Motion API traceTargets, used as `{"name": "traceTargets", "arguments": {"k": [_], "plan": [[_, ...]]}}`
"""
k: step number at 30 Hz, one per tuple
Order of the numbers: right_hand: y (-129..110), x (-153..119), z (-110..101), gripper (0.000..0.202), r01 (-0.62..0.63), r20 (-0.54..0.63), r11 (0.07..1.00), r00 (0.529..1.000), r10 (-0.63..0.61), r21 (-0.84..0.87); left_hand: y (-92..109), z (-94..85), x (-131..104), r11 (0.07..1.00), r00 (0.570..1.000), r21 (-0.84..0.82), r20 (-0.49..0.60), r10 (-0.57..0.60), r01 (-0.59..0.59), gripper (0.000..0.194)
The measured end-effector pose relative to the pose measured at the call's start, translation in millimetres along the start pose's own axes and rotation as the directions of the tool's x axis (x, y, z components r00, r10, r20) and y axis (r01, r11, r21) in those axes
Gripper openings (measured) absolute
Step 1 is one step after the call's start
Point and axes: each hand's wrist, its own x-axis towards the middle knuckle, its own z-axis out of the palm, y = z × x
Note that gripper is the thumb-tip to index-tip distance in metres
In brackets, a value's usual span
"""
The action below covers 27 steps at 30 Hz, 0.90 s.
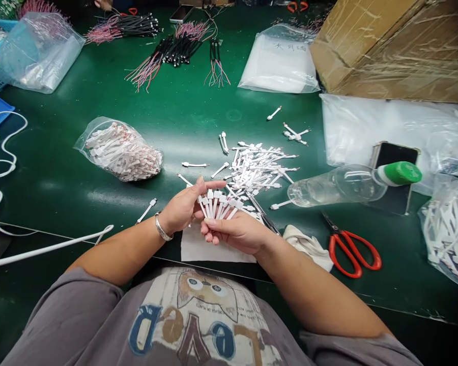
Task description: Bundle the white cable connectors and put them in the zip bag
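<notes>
Several short white cables (216,203) are fanned out between my two hands, their white connector ends pointing up and away from me. My right hand (234,231) pinches their lower ends between thumb and fingers. At the left side of the fan, my left hand (185,206) has its thumb and index finger stretched out along the connectors; its other fingers are partly hidden behind the cables. Just beyond my hands lies a loose pile of similar white cables (255,165) on the green table (168,112). White paper (213,251) lies under my hands.
A clear bag of cables (122,150) lies to the left. On the right are a bottle (336,185), a phone (397,152), red-handled scissors (353,249), a white cloth (307,246) and a cardboard box (385,46). Black cable bundles (179,48) lie farther back. A white cord (49,247) reaches in from the left.
</notes>
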Motion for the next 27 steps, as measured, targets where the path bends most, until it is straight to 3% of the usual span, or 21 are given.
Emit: {"name": "traceTargets", "arguments": {"k": [12,15,18,20,22,23,24,25,27], "plan": [[-0.2,0.5,-0.1,0.030,-0.022,-0.026,1.000,0.999,0.021,-0.017,-2.4,-3.5,0.3,0.999,0.996,-0.027,0.085,-0.041,0.043,0.064],[-2.1,0.4,0.7,0.025,-0.015,-0.050,0.999,0.999,0.012,-0.047,-6.2,-4.3,4.6,0.998,0.997,0.031,0.053,0.049,-0.051,0.058],[-3.0,0.3,0.0,0.039,-0.004,0.002,0.995,1.000,0.004,-0.100,-8.5,-3.4,6.9,0.959,0.974,0.175,0.016,0.226,-0.225,0.051],[-2.0,0.0,-1.1,0.044,-0.044,-0.011,0.987,0.999,0.043,-0.153,-5.9,-1.5,3.6,0.812,0.886,0.385,0.034,0.463,-0.439,0.047],[-0.4,-0.2,-2.0,0.040,-0.079,-0.076,0.970,0.995,0.064,-0.229,0.8,1.8,-4.7,0.460,0.721,0.631,0.241,0.650,-0.625,0.044],[0.3,-0.2,-2.3,0.034,-0.063,-0.101,0.959,0.994,0.036,-0.277,5.1,4.0,-10.3,0.246,0.662,0.709,0.398,0.635,-0.661,0.042],[0.8,-0.4,-2.4,0.026,-0.025,-0.115,0.942,0.993,-0.014,-0.335,9.6,6.4,-16.4,0.051,0.643,0.746,0.535,0.547,-0.664,0.042],[1.0,-0.6,-2.3,0.021,0.014,-0.113,0.917,0.991,-0.064,-0.398,14.0,8.8,-22.9,-0.104,0.654,0.754,0.622,0.431,-0.648,0.043],[0.5,-1.6,-1.7,0.015,0.035,-0.078,0.855,0.993,-0.088,-0.517,21.7,12.9,-35.4,-0.307,0.717,0.748,0.658,0.229,-0.589,0.046]]}}
